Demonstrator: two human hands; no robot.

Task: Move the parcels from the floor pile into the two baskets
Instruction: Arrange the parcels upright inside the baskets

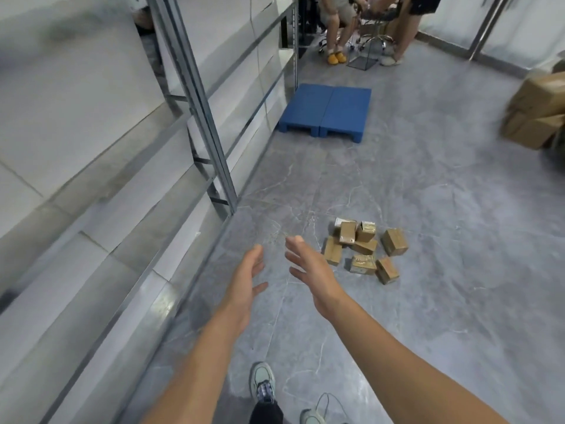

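Both hands reach out over the grey floor (428, 209) with fingers spread — the left hand (249, 281) and the right hand (308, 270) hold nothing. The small brown parcels (365, 249) sit in a pile on the floor, just beside the right hand

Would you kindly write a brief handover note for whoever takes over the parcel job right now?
Left hand: open, empty, held out over the floor.
Right hand: open, empty, beside it.
Parcels: small brown boxes in a loose pile on the floor, ahead and to the right of the hands; neither hand touches them.
Baskets: none clearly in view.
Done: nothing that shows here.
Left: pick up every parcel in the pile and put it in a basket.
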